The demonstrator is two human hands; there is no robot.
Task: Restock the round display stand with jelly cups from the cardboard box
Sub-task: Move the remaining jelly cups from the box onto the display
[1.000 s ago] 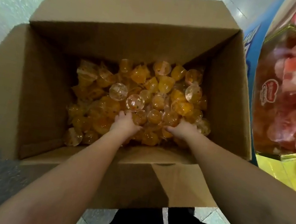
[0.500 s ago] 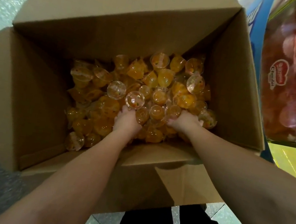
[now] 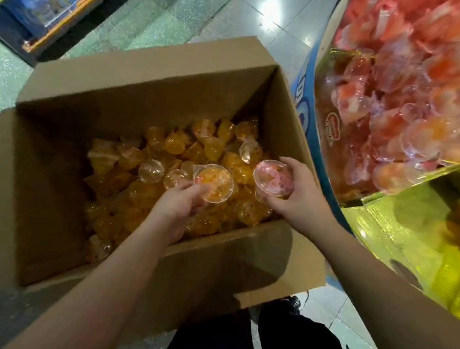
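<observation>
A matt brown cardboard box [image 3: 52, 177] with a plain papery surface holds a pile of clear glossy plastic jelly cups [image 3: 163, 176], their orange filling showing through shiny film lids. The round display stand [image 3: 407, 254] has a reflective yellow, foil-like face and a glossy printed blue rim, and is heaped with more clear shiny plastic cups [image 3: 408, 90] of pink and red jelly. The floor [image 3: 187, 9] is polished speckled stone tile that catches the light
</observation>
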